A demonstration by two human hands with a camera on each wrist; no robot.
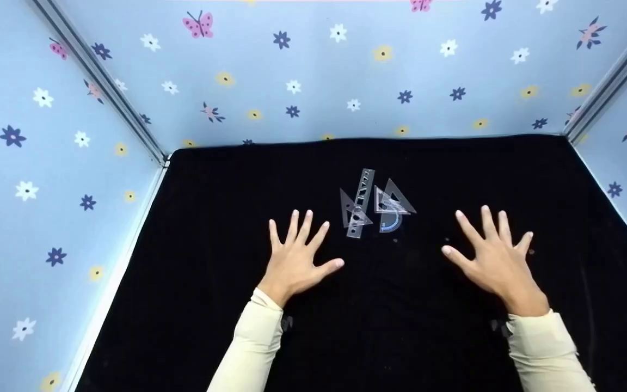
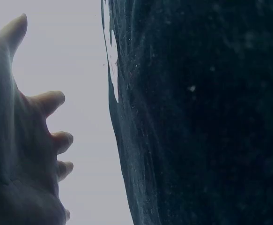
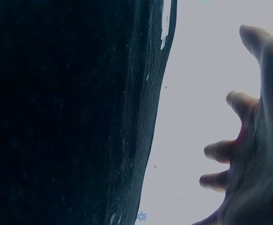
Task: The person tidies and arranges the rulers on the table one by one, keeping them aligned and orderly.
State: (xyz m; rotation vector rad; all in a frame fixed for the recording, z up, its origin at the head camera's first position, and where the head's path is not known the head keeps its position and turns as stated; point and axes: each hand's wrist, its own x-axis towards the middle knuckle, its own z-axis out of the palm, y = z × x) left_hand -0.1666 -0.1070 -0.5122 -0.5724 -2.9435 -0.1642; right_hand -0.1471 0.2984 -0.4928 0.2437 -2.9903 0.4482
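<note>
Your left hand and right hand are bare: no gloves, rings or watch showing. You wear long cream sleeves, left sleeve and right sleeve, smooth fabric, snug cuffs ending at the wrists. A small dark strap or mount peeks out beside the left cuff, another beside the right cuff; detail too small to tell.

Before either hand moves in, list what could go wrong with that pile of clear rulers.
1. The clear rulers overlap in a heap on the black cloth, so lifting one may drag or scatter the others.
2. They lie flat and are see-through, so the fingers may struggle to find an edge.
3. The left hand and right hand flank the pile, both spread open; reaching together, they could collide.
</note>
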